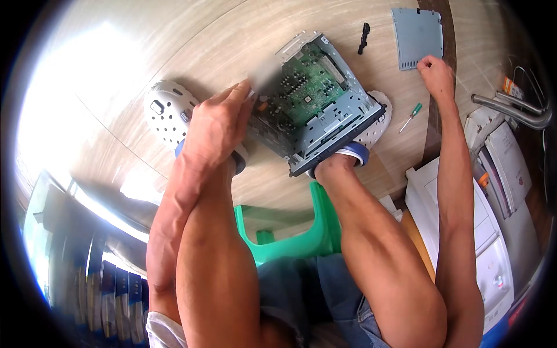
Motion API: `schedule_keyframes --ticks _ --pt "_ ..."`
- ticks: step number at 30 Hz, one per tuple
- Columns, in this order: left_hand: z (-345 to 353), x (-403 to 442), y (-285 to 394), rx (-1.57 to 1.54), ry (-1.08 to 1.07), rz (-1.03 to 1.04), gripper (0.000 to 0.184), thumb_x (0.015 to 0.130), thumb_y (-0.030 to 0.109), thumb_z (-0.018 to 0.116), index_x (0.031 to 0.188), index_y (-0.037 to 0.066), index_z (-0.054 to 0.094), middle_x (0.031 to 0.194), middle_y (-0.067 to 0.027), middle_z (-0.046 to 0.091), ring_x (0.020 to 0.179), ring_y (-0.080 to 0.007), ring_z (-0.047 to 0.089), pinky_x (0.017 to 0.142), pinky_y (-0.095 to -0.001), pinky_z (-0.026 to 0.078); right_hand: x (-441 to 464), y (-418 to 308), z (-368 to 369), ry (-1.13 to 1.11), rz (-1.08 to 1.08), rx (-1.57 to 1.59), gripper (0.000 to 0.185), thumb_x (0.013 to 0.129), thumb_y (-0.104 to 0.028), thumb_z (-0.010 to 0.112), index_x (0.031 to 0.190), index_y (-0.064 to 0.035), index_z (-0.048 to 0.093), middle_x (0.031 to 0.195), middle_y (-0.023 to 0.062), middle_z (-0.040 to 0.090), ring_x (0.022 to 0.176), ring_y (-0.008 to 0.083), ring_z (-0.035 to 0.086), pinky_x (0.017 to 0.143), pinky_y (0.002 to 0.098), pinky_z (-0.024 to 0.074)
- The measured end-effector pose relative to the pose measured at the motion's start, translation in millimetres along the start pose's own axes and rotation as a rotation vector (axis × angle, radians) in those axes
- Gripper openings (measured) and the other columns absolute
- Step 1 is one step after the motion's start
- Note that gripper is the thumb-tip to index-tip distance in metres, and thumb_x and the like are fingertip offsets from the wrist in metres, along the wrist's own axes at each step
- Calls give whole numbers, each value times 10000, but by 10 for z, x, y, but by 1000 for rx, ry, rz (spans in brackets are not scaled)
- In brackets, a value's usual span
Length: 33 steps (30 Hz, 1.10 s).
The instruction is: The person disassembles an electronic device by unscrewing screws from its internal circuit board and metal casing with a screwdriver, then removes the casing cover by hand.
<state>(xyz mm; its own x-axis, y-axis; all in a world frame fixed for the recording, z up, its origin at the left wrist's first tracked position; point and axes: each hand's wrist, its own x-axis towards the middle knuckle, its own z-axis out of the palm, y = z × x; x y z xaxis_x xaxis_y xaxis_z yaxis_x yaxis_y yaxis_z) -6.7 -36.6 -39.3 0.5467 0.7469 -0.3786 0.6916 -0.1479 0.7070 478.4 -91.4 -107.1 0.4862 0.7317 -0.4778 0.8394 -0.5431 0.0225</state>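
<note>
An open metal device [313, 104] with a green circuit board [310, 87] inside lies tilted on the floor between the feet. My left hand [220, 122] is at its left edge, fingers together and bent against the metal side; what they hold there is blurred. Over at the right, my right hand [435, 75] is closed at the lower edge of a flat grey metal cover [419, 37]; anything in its fingers is too small to make out. A green-handled screwdriver [411, 116] lies below that hand. A narrow black part [364, 39] rests between device and cover.
White clogs [168, 113] are on my feet, either side of the device. A green stool [284, 249] is beneath me. White boxes [458, 197] and a bent metal tube [510, 110] stand at the right. Stacked items [110, 296] fill the lower left.
</note>
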Motion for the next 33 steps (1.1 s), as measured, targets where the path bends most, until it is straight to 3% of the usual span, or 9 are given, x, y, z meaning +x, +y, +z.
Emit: schedule_keyframes --ticks 6,9,14,17,21,22,29,31,33 --pt "-82 148 28 39 -19 22 231 964 128 625 1172 30 649 861 -208 712 785 -422 699 694 -470 579 -36 18 -66 61 31 67 261 851 -285 658 965 -61 728 877 165 730 867 388 688 823 433 536" --pt "-169 335 53 49 -51 105 262 984 115 619 1232 50 674 754 -220 666 708 -392 686 648 -437 537 -125 -19 -220 151 6 118 256 849 -277 669 972 -61 730 830 128 724 808 312 692 794 390 535" --pt "-341 786 59 120 -222 215 231 1017 169 580 1157 35 706 844 -217 716 746 -367 714 707 -431 554 -423 -401 -623 126 146 349 234 853 -254 673 959 -53 730 753 40 675 701 139 641 723 304 512" --pt "-329 1038 -69 235 -211 501 251 1025 182 570 1148 22 718 925 -212 741 809 -350 733 746 -424 577 -632 -620 -717 152 119 458 226 862 -245 669 959 -49 727 747 13 657 675 100 622 680 280 495" --pt "-588 1426 365 294 -559 176 356 1035 299 564 1176 8 711 1023 -156 746 917 -285 702 841 -415 575 -769 -882 -764 131 46 563 238 870 -246 675 967 -35 727 771 -4 661 651 102 605 633 272 473" --pt "-743 1439 686 281 -664 69 285 1014 234 592 1171 37 726 1051 -154 749 945 -313 710 881 -430 583 -822 -971 -805 121 28 628 232 876 -241 678 964 -32 726 771 -4 660 639 93 593 619 262 463" --pt "-523 1297 378 252 -255 252 362 987 205 620 1288 4 652 1125 -168 740 931 -296 715 856 -412 571 -1482 -1603 -1195 -37 -92 981 156 913 -170 713 951 -19 723 726 -16 636 594 25 521 534 196 384" --pt "-444 924 560 387 251 505 277 1020 158 588 1224 18 713 1073 -154 758 886 -274 748 842 -334 582 -1641 -1709 -1205 -131 -169 1079 151 926 -161 706 956 -13 717 715 -10 631 573 17 502 512 190 366" --pt "-449 475 825 -151 251 204 303 1015 175 609 1250 10 702 1084 -140 758 871 -222 737 837 -310 567 -1757 -1785 -1221 -222 -280 1191 183 942 -183 684 970 -3 707 708 7 630 527 24 477 483 192 347"
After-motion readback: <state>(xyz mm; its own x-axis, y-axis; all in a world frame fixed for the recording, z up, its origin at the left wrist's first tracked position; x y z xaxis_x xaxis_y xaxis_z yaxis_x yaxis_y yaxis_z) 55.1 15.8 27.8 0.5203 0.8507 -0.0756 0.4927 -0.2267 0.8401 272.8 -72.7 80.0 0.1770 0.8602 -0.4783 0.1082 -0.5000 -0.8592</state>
